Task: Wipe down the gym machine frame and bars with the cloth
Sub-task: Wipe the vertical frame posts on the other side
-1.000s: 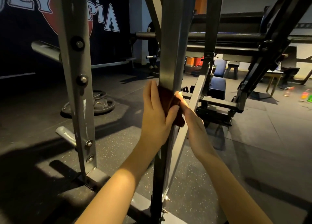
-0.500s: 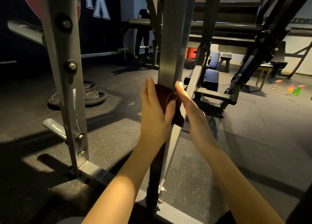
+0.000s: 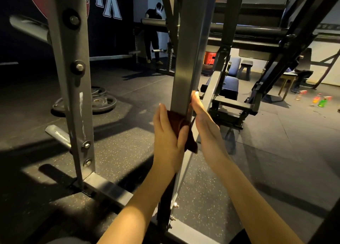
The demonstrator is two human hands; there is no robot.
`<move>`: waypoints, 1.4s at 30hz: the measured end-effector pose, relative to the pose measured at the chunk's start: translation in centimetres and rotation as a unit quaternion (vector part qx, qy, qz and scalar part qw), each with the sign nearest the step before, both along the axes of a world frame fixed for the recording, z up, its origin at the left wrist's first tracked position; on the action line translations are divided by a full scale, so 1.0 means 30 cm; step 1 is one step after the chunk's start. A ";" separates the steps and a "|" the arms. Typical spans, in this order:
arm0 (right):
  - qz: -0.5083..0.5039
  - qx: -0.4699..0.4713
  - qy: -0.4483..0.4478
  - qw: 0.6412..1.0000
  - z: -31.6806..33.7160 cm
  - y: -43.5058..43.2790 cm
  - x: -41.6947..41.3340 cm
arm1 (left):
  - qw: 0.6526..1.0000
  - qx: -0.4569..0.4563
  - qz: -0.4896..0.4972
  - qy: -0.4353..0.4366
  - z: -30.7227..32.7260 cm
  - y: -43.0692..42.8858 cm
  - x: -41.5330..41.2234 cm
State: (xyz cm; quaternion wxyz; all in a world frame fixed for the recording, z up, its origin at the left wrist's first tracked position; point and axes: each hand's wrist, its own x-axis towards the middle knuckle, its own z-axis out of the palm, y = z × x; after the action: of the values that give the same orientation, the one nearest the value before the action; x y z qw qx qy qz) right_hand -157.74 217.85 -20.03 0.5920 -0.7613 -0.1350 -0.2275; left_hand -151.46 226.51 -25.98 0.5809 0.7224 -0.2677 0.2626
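Wiping of the near upright post (image 3: 185,69) looks to be the step in hand. In the head view, the dark red cloth (image 3: 177,117) wraps the post's lower stretch at mid-scene. The left hand (image 3: 169,139) presses it to the post's left face, fingers straight, thumb laid over the cloth's front. The right hand (image 3: 204,122) lies flat against the post's right edge, fingers straight, gripping nothing visible. The next move probably calls for both palms sliding along the post together with even pressure, so the loose hanging corner stays trapped.
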 end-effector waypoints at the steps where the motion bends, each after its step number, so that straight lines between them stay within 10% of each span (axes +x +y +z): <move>1: 0.001 0.000 -0.006 1.000 -0.004 -0.005 0.005 | 1.000 -0.005 0.003 -0.013 0.018 -0.004 0.011; 42: -0.065 -0.094 0.004 0.993 -0.121 -0.040 -0.005 | 0.995 -0.055 -0.018 0.082 -0.184 -0.015 -0.036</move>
State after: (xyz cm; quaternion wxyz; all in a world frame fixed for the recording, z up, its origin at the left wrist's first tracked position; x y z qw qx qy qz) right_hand -157.88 216.64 -23.66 0.5025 -0.8214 -0.1034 -0.2490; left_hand -152.53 226.07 -31.49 0.6441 0.7036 -0.2179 0.2063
